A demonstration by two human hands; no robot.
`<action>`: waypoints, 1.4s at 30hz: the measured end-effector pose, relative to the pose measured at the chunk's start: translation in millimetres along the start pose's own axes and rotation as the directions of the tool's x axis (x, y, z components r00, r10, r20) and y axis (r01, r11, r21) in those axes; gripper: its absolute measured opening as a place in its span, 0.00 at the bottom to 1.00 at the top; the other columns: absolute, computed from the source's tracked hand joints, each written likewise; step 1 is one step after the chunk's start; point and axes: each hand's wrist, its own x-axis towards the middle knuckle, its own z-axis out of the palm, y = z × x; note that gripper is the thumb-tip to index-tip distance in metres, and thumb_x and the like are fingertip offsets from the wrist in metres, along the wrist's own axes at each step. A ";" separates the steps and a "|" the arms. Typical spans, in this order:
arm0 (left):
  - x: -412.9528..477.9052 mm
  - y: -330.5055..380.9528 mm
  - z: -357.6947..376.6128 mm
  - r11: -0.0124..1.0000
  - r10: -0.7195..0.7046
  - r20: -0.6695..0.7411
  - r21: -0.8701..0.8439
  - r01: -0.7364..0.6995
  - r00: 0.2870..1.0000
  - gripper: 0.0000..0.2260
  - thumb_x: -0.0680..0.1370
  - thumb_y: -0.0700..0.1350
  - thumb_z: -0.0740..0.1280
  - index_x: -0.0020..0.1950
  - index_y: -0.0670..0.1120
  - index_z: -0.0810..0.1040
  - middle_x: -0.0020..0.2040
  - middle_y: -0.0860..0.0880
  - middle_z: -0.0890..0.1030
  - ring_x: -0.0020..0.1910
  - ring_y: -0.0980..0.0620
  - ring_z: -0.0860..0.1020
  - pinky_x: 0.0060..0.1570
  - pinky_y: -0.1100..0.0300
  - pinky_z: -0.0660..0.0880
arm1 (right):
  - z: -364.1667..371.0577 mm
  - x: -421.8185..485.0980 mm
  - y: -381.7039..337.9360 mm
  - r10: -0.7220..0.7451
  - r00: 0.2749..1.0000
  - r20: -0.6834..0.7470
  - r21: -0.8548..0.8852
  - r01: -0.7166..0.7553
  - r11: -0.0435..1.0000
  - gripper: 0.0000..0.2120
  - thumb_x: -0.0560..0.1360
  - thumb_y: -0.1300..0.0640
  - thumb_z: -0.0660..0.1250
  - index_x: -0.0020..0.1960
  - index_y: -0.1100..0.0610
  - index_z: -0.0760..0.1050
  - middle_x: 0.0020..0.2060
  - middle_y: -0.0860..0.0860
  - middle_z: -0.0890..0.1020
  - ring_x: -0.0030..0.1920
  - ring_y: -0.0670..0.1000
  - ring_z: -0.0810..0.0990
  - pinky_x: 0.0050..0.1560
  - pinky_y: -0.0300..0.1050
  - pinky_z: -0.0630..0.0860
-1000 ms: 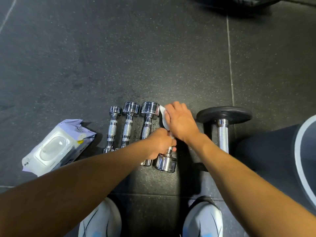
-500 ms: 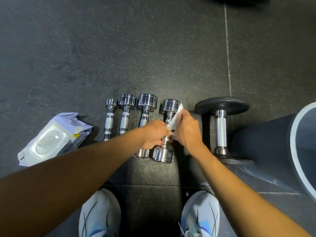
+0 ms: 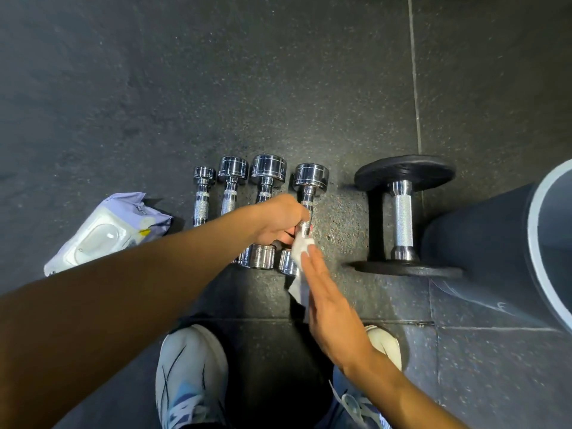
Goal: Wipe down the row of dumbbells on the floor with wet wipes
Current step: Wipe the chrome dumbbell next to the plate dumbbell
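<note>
1. Fourth chrome dumbbell (image 3: pixel 310 178): lies on the floor (image 3: pixel 154 88) at the right end of a row of four chrome dumbbells, its far head bare and its handle partly covered by the hand.
2. Left hand (image 3: pixel 278 221): fingers wrapped tight around the handle of the fourth chrome dumbbell, forearm crossing the frame from the lower left.
3. Wet wipe (image 3: pixel 301 261): white, bunched against the near end of the handle and the near head, its tail hanging toward the viewer.
4. Right hand (image 3: pixel 334 308): fingers straight and together, fingertips pressing the wet wipe onto the dumbbell; the palm is flat and grips nothing.
5. Three smaller chrome dumbbells (image 3: pixel 232 181): parallel, just left of the fourth, rising in size rightward.
6. Black plate dumbbell (image 3: pixel 402 212): apart to the right, chrome handle.
7. Wipes pack (image 3: pixel 105 233): left of the row, lid shut.
8. Shoes (image 3: pixel 192 376): white, at the bottom edge.
</note>
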 end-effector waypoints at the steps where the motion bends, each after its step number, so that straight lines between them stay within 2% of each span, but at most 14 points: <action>1: 0.5 -0.3 0.4 1.000 0.003 -0.017 -0.005 -0.003 1.000 0.04 0.82 0.39 0.65 0.54 0.39 0.75 0.54 0.41 0.79 0.48 0.46 0.80 0.43 0.53 0.80 | 1.5 0.6 0.6 -0.080 0.997 -0.005 -0.102 0.079 0.992 0.36 0.77 0.73 0.50 0.82 0.55 0.50 0.82 0.48 0.48 0.81 0.46 0.45 0.78 0.35 0.46; 3: 4.8 -1.0 0.5 1.000 -0.003 -0.014 -0.013 0.003 1.000 0.08 0.80 0.40 0.67 0.56 0.38 0.77 0.59 0.37 0.80 0.56 0.42 0.81 0.55 0.46 0.81 | 5.7 6.7 5.0 -0.250 0.968 -0.022 -0.322 0.230 0.918 0.34 0.75 0.72 0.49 0.81 0.61 0.56 0.82 0.53 0.54 0.82 0.53 0.49 0.80 0.46 0.53; 5: 5.0 -0.7 0.3 1.000 -0.011 0.004 -0.010 0.011 1.000 0.13 0.80 0.39 0.67 0.63 0.35 0.75 0.66 0.31 0.76 0.65 0.35 0.77 0.67 0.44 0.74 | 10.6 16.1 12.9 -0.355 0.935 0.019 -0.472 0.321 0.821 0.30 0.77 0.69 0.50 0.79 0.62 0.60 0.80 0.56 0.59 0.81 0.58 0.53 0.79 0.54 0.57; 8: -1.8 3.7 0.7 0.999 0.006 0.020 -0.033 -0.005 1.000 0.07 0.82 0.35 0.66 0.60 0.36 0.74 0.61 0.36 0.80 0.60 0.39 0.80 0.61 0.44 0.78 | 15.0 30.1 19.4 -0.450 0.888 0.097 -0.599 0.413 0.686 0.24 0.80 0.64 0.54 0.75 0.63 0.68 0.77 0.58 0.68 0.79 0.59 0.61 0.78 0.57 0.58; 10: -0.5 2.7 1.5 0.999 0.033 0.014 -0.036 -0.032 0.999 0.04 0.81 0.35 0.67 0.55 0.40 0.75 0.54 0.41 0.82 0.52 0.45 0.81 0.51 0.48 0.82 | 15.7 37.1 19.1 -0.457 0.880 0.131 -0.650 0.424 0.630 0.21 0.80 0.62 0.56 0.72 0.64 0.73 0.72 0.59 0.74 0.76 0.61 0.66 0.78 0.59 0.58; 12: 0.7 0.6 4.3 0.998 0.053 -0.018 -0.033 -0.054 0.998 0.03 0.80 0.36 0.70 0.52 0.42 0.77 0.52 0.41 0.83 0.48 0.46 0.83 0.44 0.52 0.82 | 14.4 35.8 16.4 -0.441 0.881 0.170 -0.676 0.430 0.599 0.21 0.79 0.61 0.58 0.71 0.63 0.73 0.72 0.60 0.74 0.77 0.62 0.63 0.78 0.61 0.55; 14: 4.9 -1.3 8.4 0.998 0.063 -0.052 -0.019 -0.064 0.997 0.05 0.79 0.38 0.72 0.53 0.41 0.79 0.53 0.40 0.85 0.48 0.44 0.84 0.47 0.49 0.84 | 12.4 27.6 16.6 -0.414 0.889 0.196 -0.697 0.423 0.579 0.23 0.80 0.58 0.60 0.73 0.62 0.70 0.75 0.59 0.69 0.80 0.63 0.57 0.79 0.61 0.52; 17: 10.3 -2.9 18.6 0.995 0.097 -0.138 0.041 -0.092 0.986 0.08 0.75 0.41 0.77 0.51 0.42 0.83 0.49 0.42 0.87 0.49 0.43 0.86 0.53 0.42 0.83 | 6.1 17.5 20.7 -0.354 0.916 0.186 -0.710 0.375 0.596 0.25 0.80 0.54 0.60 0.75 0.60 0.67 0.78 0.57 0.65 0.81 0.62 0.51 0.79 0.61 0.51; 21: 9.8 -3.9 31.3 0.981 0.162 -0.274 0.147 -0.125 0.948 0.08 0.71 0.44 0.80 0.43 0.43 0.83 0.43 0.43 0.86 0.43 0.43 0.86 0.46 0.43 0.84 | 2.4 20.4 19.6 -0.335 0.927 0.169 -0.709 0.351 0.612 0.23 0.78 0.52 0.61 0.71 0.58 0.72 0.74 0.56 0.70 0.80 0.62 0.57 0.79 0.61 0.53; 26: 6.2 -5.5 27.4 0.964 0.202 -0.409 0.243 -0.107 0.890 0.18 0.71 0.47 0.81 0.33 0.45 0.73 0.38 0.39 0.84 0.39 0.39 0.86 0.43 0.42 0.84 | 1.6 33.9 22.7 -0.413 0.895 0.171 -0.692 0.407 0.597 0.17 0.77 0.54 0.62 0.62 0.60 0.79 0.66 0.55 0.78 0.77 0.60 0.64 0.80 0.59 0.51; 30: 1.0 -1.9 28.8 0.949 0.239 -0.386 0.285 -0.131 0.891 0.18 0.73 0.50 0.79 0.35 0.46 0.72 0.38 0.40 0.84 0.39 0.41 0.86 0.45 0.42 0.84 | -1.8 30.1 28.1 -0.415 0.909 0.049 -0.615 0.355 0.704 0.16 0.79 0.55 0.62 0.64 0.57 0.79 0.69 0.51 0.76 0.79 0.57 0.62 0.80 0.58 0.53; 35: 8.8 -2.5 44.5 0.981 0.182 -0.263 0.121 -0.155 0.947 0.08 0.76 0.45 0.76 0.43 0.46 0.79 0.42 0.45 0.83 0.44 0.46 0.83 0.55 0.45 0.82 | 2.1 15.1 34.1 -0.243 0.957 -0.158 -0.480 0.141 0.866 0.20 0.79 0.56 0.65 0.71 0.58 0.74 0.74 0.51 0.71 0.81 0.60 0.54 0.76 0.64 0.59; 38: 13.9 -0.7 49.0 0.992 0.121 -0.205 -0.007 -0.125 0.971 0.07 0.76 0.42 0.75 0.51 0.43 0.81 0.49 0.40 0.85 0.48 0.42 0.84 0.56 0.41 0.81 | 2.0 13.4 35.9 -0.244 0.958 -0.149 -0.556 0.123 0.822 0.22 0.79 0.55 0.65 0.72 0.59 0.74 0.76 0.52 0.69 0.81 0.62 0.53 0.75 0.64 0.61; 42: 14.4 1.6 45.4 0.987 0.061 -0.155 -0.139 -0.083 0.986 0.06 0.77 0.36 0.72 0.52 0.42 0.79 0.53 0.38 0.85 0.54 0.40 0.84 0.59 0.37 0.80 | 9.3 17.5 34.0 -0.292 0.954 -0.064 -0.623 0.190 0.758 0.22 0.75 0.56 0.65 0.69 0.59 0.76 0.73 0.52 0.72 0.80 0.62 0.57 0.75 0.66 0.59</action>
